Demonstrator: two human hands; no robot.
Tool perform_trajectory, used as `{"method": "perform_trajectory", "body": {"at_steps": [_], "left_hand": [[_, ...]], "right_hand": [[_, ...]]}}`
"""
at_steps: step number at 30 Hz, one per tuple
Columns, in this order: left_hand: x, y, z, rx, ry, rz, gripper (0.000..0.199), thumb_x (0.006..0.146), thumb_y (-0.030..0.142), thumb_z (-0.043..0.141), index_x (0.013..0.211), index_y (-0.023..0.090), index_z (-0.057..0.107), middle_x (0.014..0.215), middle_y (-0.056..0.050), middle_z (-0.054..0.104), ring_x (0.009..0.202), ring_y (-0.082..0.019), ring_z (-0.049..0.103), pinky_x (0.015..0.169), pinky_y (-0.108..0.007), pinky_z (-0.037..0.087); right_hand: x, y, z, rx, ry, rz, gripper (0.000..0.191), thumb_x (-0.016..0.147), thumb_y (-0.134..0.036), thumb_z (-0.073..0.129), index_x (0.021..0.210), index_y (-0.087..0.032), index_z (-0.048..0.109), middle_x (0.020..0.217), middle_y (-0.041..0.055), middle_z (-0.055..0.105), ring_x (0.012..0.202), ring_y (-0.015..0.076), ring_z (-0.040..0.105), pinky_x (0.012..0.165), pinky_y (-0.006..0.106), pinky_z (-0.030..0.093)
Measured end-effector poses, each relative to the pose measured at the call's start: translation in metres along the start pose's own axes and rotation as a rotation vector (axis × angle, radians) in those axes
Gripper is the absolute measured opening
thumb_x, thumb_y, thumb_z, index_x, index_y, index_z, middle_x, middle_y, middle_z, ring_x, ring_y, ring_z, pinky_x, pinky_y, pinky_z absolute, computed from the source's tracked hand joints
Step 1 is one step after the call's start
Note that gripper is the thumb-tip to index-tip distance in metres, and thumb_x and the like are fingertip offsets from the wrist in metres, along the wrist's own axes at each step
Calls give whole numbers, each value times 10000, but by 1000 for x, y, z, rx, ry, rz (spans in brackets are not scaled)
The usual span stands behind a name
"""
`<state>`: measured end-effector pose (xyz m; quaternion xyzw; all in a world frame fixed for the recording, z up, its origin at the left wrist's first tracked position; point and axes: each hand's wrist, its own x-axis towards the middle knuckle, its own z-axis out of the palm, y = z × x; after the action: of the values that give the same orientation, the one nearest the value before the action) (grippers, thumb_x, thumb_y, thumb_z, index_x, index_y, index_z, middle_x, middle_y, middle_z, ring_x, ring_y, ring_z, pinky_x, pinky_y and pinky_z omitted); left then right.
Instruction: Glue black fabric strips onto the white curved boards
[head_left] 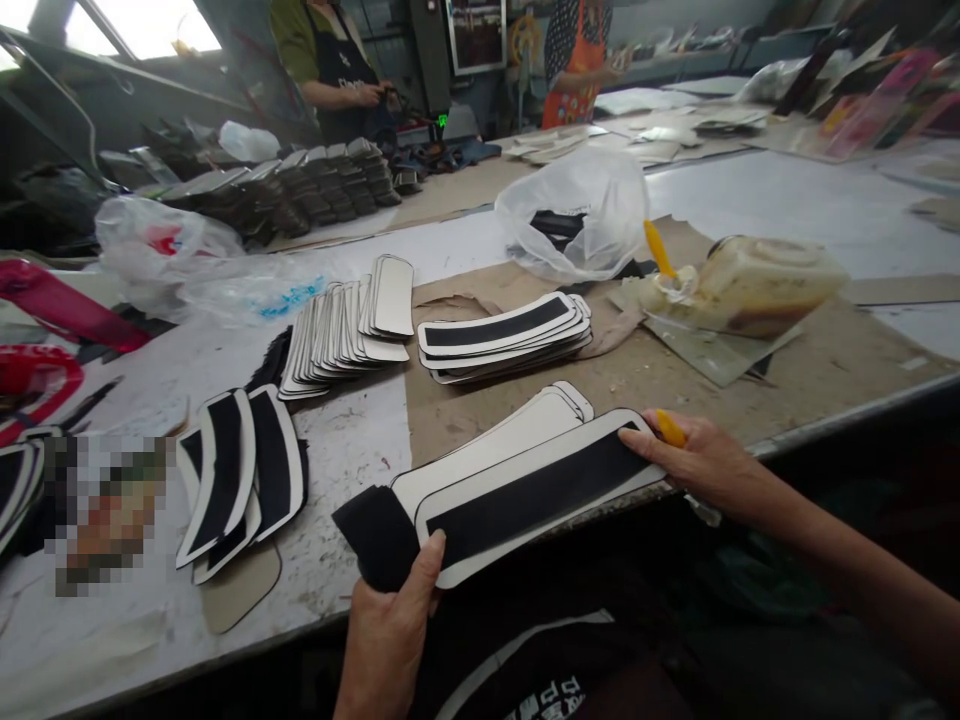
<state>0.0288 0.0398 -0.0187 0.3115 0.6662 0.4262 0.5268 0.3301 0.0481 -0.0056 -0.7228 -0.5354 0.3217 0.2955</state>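
A long cream panel with a black strip [536, 492] is held at both ends over the table's front edge. My left hand [397, 620] grips its left end, thumb on top, with folded black material [379, 535] beside the thumb. At the right end, my right hand [686, 455] pinches the panel and also has a yellow-handled tool [670, 428] between its fingers. More cream panels [487, 430] lie just behind the held one. A stack of black-striped panels [502, 335] sits farther back on brown paper.
Fanned cream pieces [337, 335] and loose striped pieces [232, 470] are on the left. Behind are a clear plastic bag [581, 215] and a glue-stained container [780, 280] with a yellow-handled brush [658, 248]. Two people stand at the far side.
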Motion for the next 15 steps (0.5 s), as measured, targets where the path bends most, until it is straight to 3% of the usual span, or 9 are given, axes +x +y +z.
{"method": "perform_trajectory", "body": {"at_steps": [6,11,15], "left_hand": [[-7,0,5,-235,-75,-206,518,545,294,843,998,175,623,727,5,677,518,-123,585,435,-207,454],[-5,-16,8,-374,-81,-375,376,526,248,864,726,161,558,503,82,520,395,-50,463,355,-148,377],[-6,-22,12,-456,-22,-414,416,491,191,876,685,172,509,476,103,476,360,-29,403,326,-138,346]], "right_hand": [[-7,19,-4,412,-228,255,434,733,-642,590,764,-215,517,613,-45,411,494,98,344,425,227,277],[-13,29,1,587,-234,364,404,725,-612,618,767,-229,498,580,-63,330,462,82,251,398,218,234],[-17,27,2,652,-195,381,363,749,-566,633,782,-212,560,606,-41,413,483,84,329,417,209,313]]}}
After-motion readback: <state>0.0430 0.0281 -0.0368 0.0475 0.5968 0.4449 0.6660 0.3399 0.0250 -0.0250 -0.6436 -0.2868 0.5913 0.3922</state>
